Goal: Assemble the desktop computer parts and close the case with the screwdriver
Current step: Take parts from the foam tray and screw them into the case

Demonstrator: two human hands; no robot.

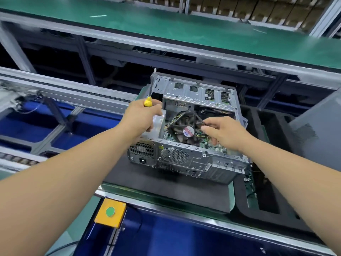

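So the computer case [186,130] is lying on its side with the open side facing up, sitting on a dark foam mat [166,183] on the counter [166,202], about mid-scene. The back panel with the vent grilles and power socket faces the near side. Inside you can see the round cooler fan [187,126] with a red and white sticker on its hub, some wires running over it, and green board underneath. The metal drive cage [199,94] takes up the far part of the case.

Left hand [142,117] is over the left end of the case, fingers curled round a screwdriver [149,93]. The yellow handle pokes out of the top of the fist and the shaft points up and away toward the far side, so the tip isn't on anything. Whether the fingers also touch the case under there, I can't tell.

Right hand [224,131] is reaching in from the right, fingertips pinching at the right edge of the fan frame, thumb and forefinger closed on it or on a wire right there; it's too small to say which.

Other stuff: a yellow box with a green button [110,212] at the near edge of the counter, a black foam tray [267,126] to the right of the case, a grey panel [317,132] leaning at far right, and a green conveyor belt [166,26] across the far side.
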